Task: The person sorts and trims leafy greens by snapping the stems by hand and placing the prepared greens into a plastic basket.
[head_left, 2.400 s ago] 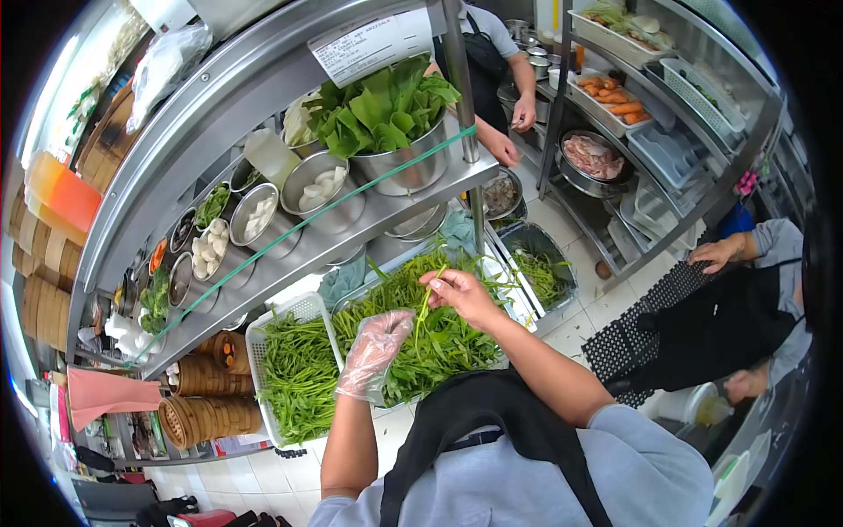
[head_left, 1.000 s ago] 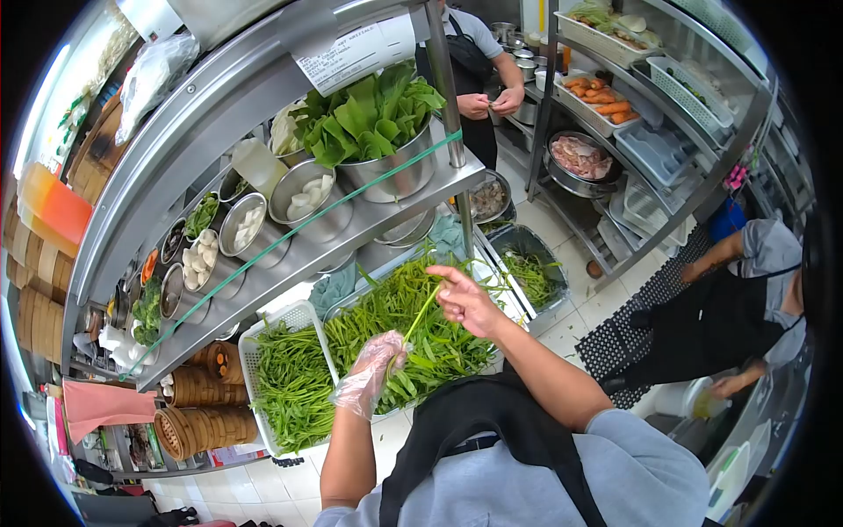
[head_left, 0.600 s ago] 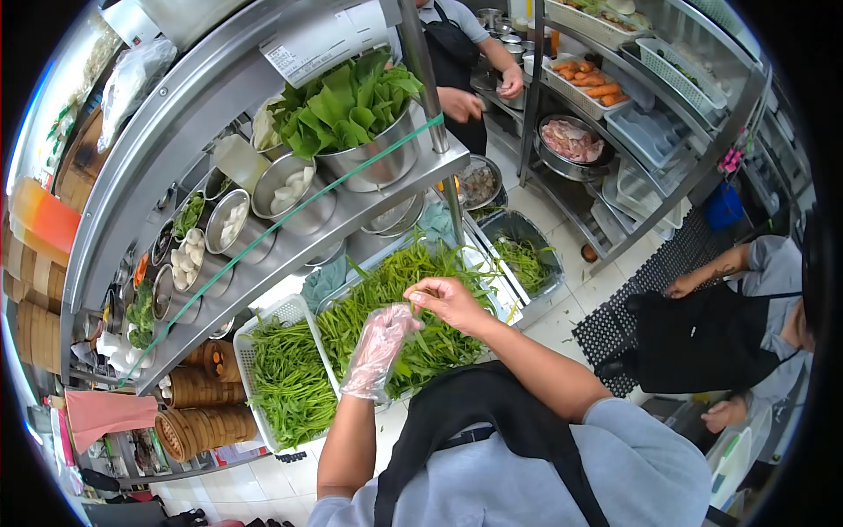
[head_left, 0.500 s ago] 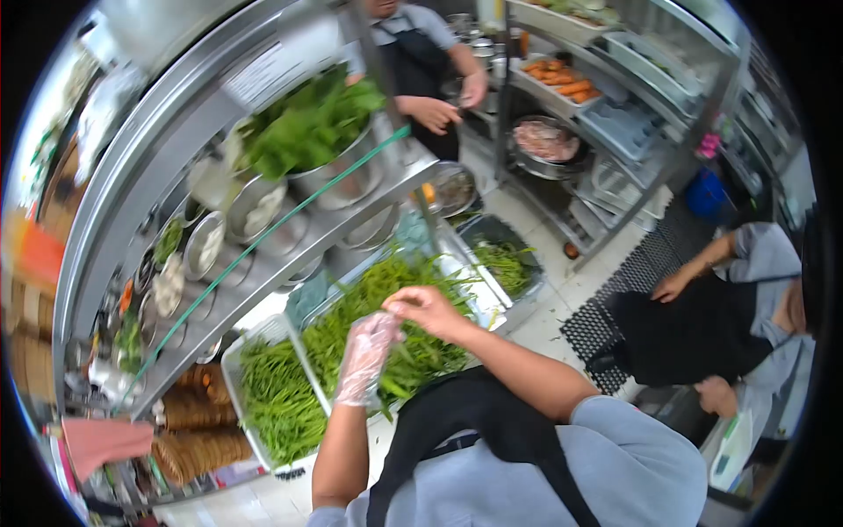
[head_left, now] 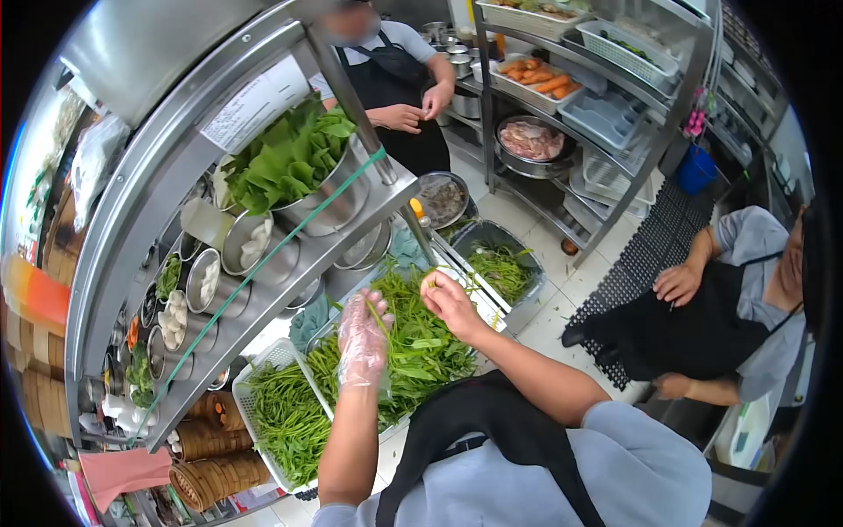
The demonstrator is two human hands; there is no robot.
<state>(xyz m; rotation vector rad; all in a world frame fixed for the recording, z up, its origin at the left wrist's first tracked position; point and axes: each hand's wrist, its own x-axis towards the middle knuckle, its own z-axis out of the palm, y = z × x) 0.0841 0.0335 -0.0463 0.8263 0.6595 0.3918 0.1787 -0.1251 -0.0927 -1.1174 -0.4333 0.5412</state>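
Note:
My left hand (head_left: 363, 341), in a clear plastic glove, is closed around a thin green vegetable stem (head_left: 383, 318) that pokes out by its fingers. To its right, my bare right hand (head_left: 450, 303) is pinched, with a small bit of green at the fingertips. Both hands are above a heap of leafy green vegetables (head_left: 421, 356) in a tray, and the hands are apart. Left of the heap, a white perforated basket (head_left: 257, 432) is filled with cut green stems (head_left: 290, 417).
A dark bin (head_left: 532, 255) with green trimmings stands on the floor beyond. The steel shelf (head_left: 351, 235) at left carries metal pots and a pot of leaves (head_left: 299, 158). Two other people stand nearby, one behind the shelf, one at right. Bamboo steamers (head_left: 215, 479) sit at lower left.
My hands were together at the fingertips; now they are apart, the right one moved up and right. A green stem now shows in my left hand. The camera view has shifted slightly.

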